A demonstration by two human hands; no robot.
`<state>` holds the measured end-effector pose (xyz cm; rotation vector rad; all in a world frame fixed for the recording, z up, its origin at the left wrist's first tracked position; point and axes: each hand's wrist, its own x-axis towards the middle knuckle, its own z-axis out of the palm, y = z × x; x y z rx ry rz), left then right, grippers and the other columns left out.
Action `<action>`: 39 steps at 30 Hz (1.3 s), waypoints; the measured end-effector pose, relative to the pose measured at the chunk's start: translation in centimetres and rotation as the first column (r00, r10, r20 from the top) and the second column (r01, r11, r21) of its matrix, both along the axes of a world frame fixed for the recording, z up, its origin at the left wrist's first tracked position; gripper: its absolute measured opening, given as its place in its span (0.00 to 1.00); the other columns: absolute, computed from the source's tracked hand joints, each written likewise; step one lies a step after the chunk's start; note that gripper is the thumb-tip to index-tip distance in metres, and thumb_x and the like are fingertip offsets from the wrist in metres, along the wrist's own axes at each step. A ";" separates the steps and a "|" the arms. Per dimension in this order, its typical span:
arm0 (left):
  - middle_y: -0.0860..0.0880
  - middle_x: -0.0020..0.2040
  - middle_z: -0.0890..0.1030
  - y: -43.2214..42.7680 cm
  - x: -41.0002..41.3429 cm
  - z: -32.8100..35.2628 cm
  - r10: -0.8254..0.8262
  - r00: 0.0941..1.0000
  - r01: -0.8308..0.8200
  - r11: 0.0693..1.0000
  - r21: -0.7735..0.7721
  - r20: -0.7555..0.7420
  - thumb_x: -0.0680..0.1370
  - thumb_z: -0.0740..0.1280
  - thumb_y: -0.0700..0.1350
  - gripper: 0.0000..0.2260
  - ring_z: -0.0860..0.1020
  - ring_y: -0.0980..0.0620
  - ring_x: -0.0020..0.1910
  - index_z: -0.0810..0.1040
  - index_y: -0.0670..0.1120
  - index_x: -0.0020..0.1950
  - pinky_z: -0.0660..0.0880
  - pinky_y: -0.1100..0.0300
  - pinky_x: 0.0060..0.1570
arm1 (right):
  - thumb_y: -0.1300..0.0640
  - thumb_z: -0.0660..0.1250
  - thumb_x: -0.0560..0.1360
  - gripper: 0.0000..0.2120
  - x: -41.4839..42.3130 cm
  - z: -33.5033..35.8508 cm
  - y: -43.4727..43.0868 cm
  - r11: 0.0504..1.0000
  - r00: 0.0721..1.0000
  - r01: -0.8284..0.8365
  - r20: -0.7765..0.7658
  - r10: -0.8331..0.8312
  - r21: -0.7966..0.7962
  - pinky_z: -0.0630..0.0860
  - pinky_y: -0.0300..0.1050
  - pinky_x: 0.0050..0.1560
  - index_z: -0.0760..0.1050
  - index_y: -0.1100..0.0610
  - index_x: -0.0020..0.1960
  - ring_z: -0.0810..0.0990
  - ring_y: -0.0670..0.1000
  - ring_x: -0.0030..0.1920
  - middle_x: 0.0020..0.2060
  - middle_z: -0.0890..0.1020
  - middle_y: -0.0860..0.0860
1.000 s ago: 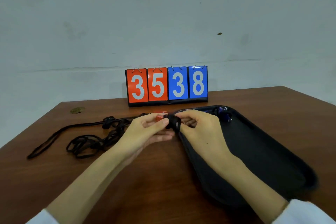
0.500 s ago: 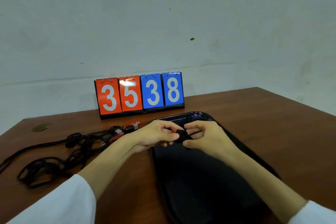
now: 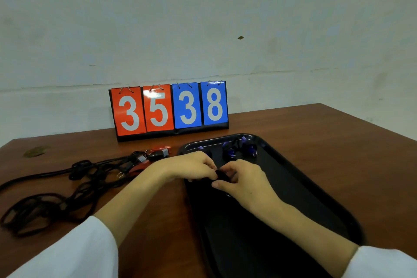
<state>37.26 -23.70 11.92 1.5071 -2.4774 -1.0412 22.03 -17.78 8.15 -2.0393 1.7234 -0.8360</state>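
Both hands meet over the near-left part of a black tray [image 3: 316,192]. My left hand [image 3: 191,167] and my right hand [image 3: 243,181] pinch a small black bundle of cord [image 3: 222,175] between their fingertips, just above the tray floor. At the tray's far end lie coiled items with blue and purple parts [image 3: 240,148]. The fingers hide most of the bundle.
A tangle of black lanyards [image 3: 67,189] with red and silver clips [image 3: 158,153] spreads over the brown table [image 3: 327,140] on the left. A flip scoreboard [image 3: 169,108] reading 3538 stands at the back by the wall. A small stain [image 3: 36,151] marks the far left.
Both hands have moved with the bundle from the tray's left rim to over the tray and lowered toward its floor. The view has shifted.
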 end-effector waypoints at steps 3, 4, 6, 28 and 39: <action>0.55 0.37 0.76 -0.1 0.3 -0.2 0.035 0.998 -0.036 0.999 -0.014 -0.049 0.78 0.63 0.46 0.11 0.72 0.58 0.35 0.80 0.45 0.56 0.69 0.66 0.33 | 0.39 0.68 0.69 0.27 -0.1 0.8 0.1 0.999 0.999 -0.041 -0.028 0.042 0.021 0.72 0.33 0.47 0.72 0.49 0.64 0.76 0.41 0.48 0.53 0.79 0.45; 0.54 0.39 0.77 -0.1 0.5 -0.3 0.044 0.997 -0.046 0.999 -0.024 -0.066 0.78 0.63 0.47 0.11 0.73 0.58 0.36 0.80 0.46 0.56 0.70 0.66 0.34 | 0.38 0.66 0.69 0.26 -0.5 1.4 -0.1 0.999 0.999 -0.029 -0.012 0.030 0.023 0.71 0.32 0.45 0.73 0.49 0.63 0.76 0.40 0.47 0.53 0.80 0.45; 0.49 0.45 0.80 -0.2 0.8 0.0 0.104 0.986 -0.110 0.993 -0.037 -0.127 0.78 0.63 0.47 0.10 0.74 0.56 0.38 0.80 0.46 0.55 0.72 0.66 0.35 | 0.41 0.65 0.72 0.19 -1.8 2.8 -1.2 0.999 0.999 0.041 0.013 -0.041 -0.008 0.71 0.31 0.44 0.77 0.50 0.57 0.76 0.38 0.43 0.47 0.82 0.44; 0.53 0.38 0.79 -0.5 3.5 0.7 0.226 0.913 -0.314 0.921 -0.231 -0.340 0.76 0.66 0.38 0.06 0.75 0.58 0.33 0.80 0.47 0.47 0.67 0.73 0.27 | 0.51 0.68 0.73 0.14 -1.4 1.3 -6.5 0.956 0.931 0.285 -0.217 -0.295 -0.076 0.72 0.36 0.30 0.79 0.59 0.34 0.80 0.50 0.30 0.28 0.81 0.52; 0.53 0.55 0.78 3.5 1.5 1.8 0.150 0.843 -0.328 0.905 -0.271 -0.517 0.76 0.66 0.40 0.13 0.78 0.58 0.50 0.76 0.52 0.59 0.75 0.63 0.54 | 0.61 0.72 0.70 0.05 -3.0 3.8 0.5 0.925 0.993 0.111 0.074 -0.090 -0.363 0.78 0.38 0.37 0.80 0.52 0.39 0.79 0.45 0.32 0.30 0.80 0.45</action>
